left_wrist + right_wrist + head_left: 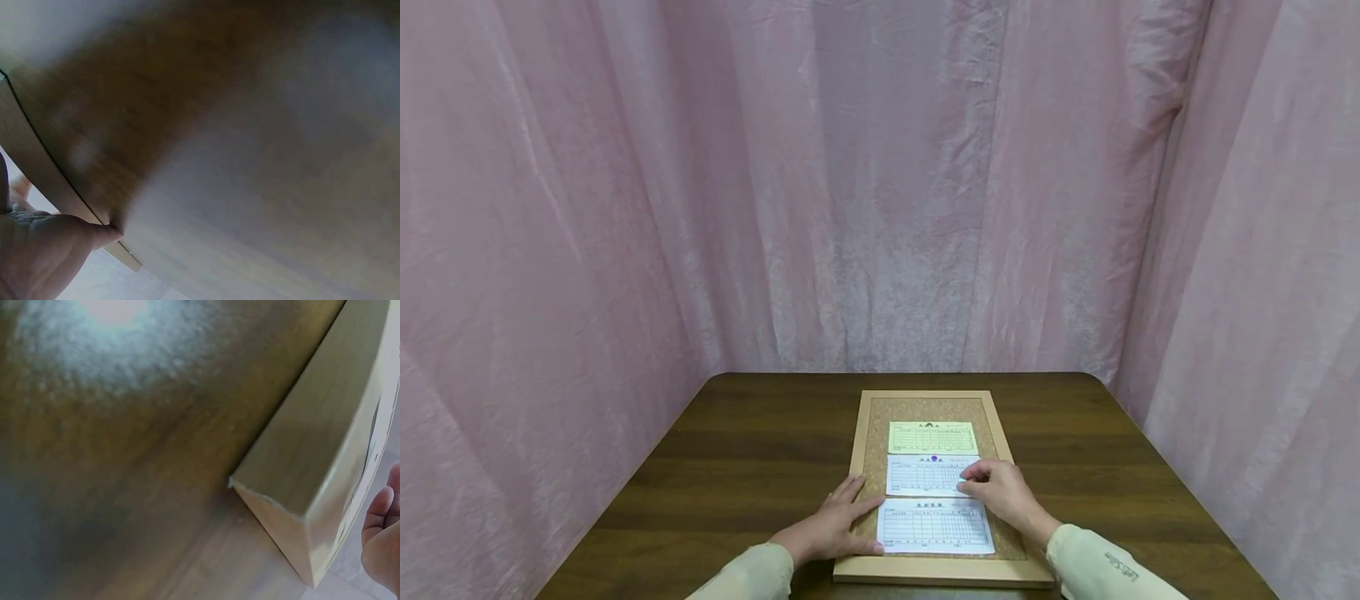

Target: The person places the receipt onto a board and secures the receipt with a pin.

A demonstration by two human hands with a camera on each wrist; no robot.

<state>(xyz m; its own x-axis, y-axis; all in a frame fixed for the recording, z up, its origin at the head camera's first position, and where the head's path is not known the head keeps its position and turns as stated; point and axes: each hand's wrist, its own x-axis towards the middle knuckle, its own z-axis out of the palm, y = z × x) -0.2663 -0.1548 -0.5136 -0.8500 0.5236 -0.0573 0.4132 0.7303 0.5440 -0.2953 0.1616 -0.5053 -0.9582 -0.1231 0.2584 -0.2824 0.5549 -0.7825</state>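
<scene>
A wood-framed cork board (880, 425) lies on the dark table, with three printed slips in a column on it. The top slip is a yellow form (917, 439) with a dark spot at its upper edge. Below it, the middle white form (917, 477) carries a purple pushpin (934, 458). The lower white form (928, 529) lies nearest the person. My left hand (831, 525) rests at the board's left side, fingers spread, thumb and index at the lower form's left edge. My right hand (1002, 492) hovers over the middle form's right end, thumb and fingertips together; I cannot tell what they hold.
The brown wooden table (737, 450) extends to both sides of the board. Pink curtains (895, 208) hang behind it and at both sides. The board's raised wooden frame (312, 419) runs close by the right wrist.
</scene>
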